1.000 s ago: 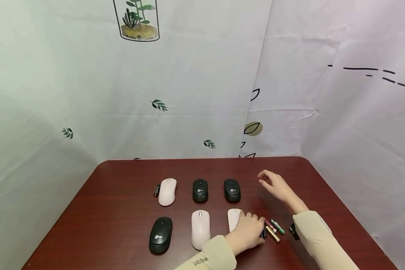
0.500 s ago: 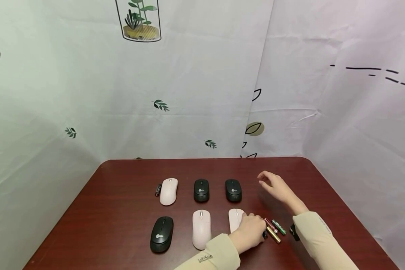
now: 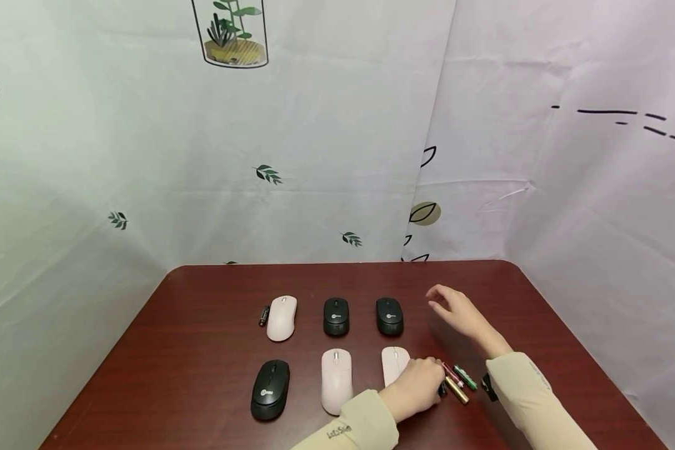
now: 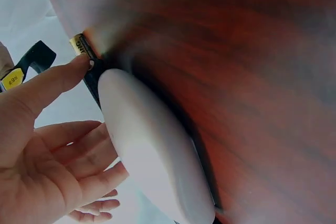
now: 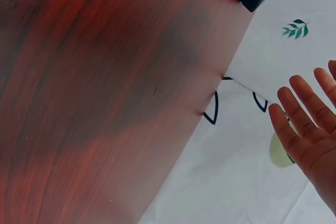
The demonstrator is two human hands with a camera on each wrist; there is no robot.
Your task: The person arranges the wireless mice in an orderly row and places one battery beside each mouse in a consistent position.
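In the head view my left hand (image 3: pixel 419 387) is low over the front right of the table, beside a white mouse (image 3: pixel 394 364) that it partly covers. Its fingertips reach a dark battery (image 3: pixel 442 389). The left wrist view shows the thumb touching a dark battery with a gold end (image 4: pixel 85 46) by the tip of the white mouse (image 4: pixel 152 145); the other visible fingers are loosely extended. Red (image 3: pixel 452 373), gold (image 3: pixel 457 390) and green (image 3: pixel 465 378) batteries lie to the right. My right hand (image 3: pixel 461 314) hovers with relaxed fingers, holding nothing (image 5: pixel 310 129).
Two black mice (image 3: pixel 335 317) (image 3: pixel 390 316) and a white mouse (image 3: pixel 282 319) with a dark battery (image 3: pixel 264 315) beside it form the back row. A black mouse (image 3: pixel 270 389) and a white one (image 3: pixel 336 381) lie in front. A patterned curtain (image 3: pixel 326 125) hangs behind the table (image 3: pixel 202 350).
My left hand has shifted slightly to the right over the dark batteries, showing more of the white mouse. The right hand stays nearly still. The head view has moved slightly.
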